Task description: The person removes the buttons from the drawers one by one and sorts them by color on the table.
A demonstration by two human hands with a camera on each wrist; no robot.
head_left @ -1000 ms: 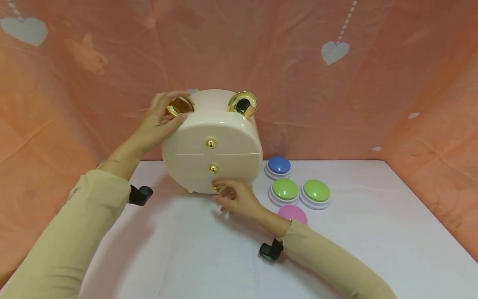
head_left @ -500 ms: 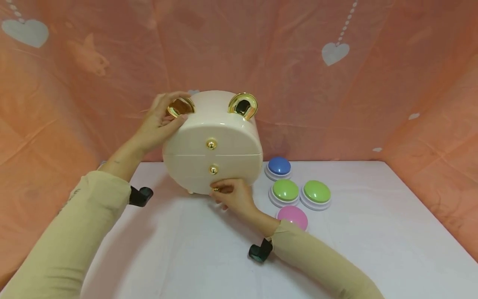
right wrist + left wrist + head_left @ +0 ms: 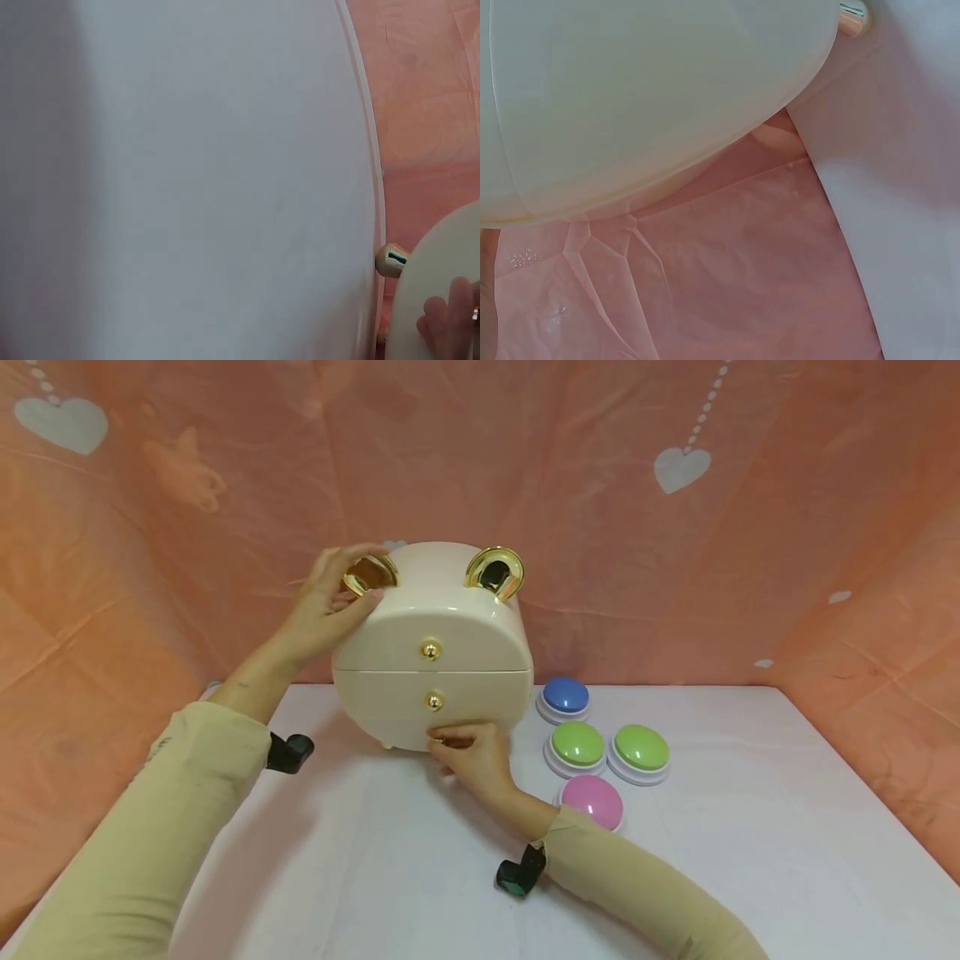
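Since a second ago my right hand (image 3: 474,758) has closed in on the bottom knob (image 3: 437,742) of the cream box (image 3: 435,647); fingers that were just touching it now curl round and pinch it, mostly hiding it. Right forearm has slid left, so more of the pink button (image 3: 594,799) shows. Left hand (image 3: 327,606) hasn't moved: it grips the box's upper left, fingers wrapped round the left gold ear (image 3: 367,575), thumb on the front face. Box stands upright on the white table (image 3: 750,827) near the back edge, against the peach cloth (image 3: 675,568); all three drawers look shut, with the top knob (image 3: 431,650) and middle knob (image 3: 434,701) free. Right gold ear (image 3: 495,571) untouched. Just right of the box sit a blue button (image 3: 565,695), then two green buttons (image 3: 577,743) side by side, pink one nearest me. Wrist views: left shows only the box's curved side (image 3: 645,97), right shows table and a fingertip on the box edge
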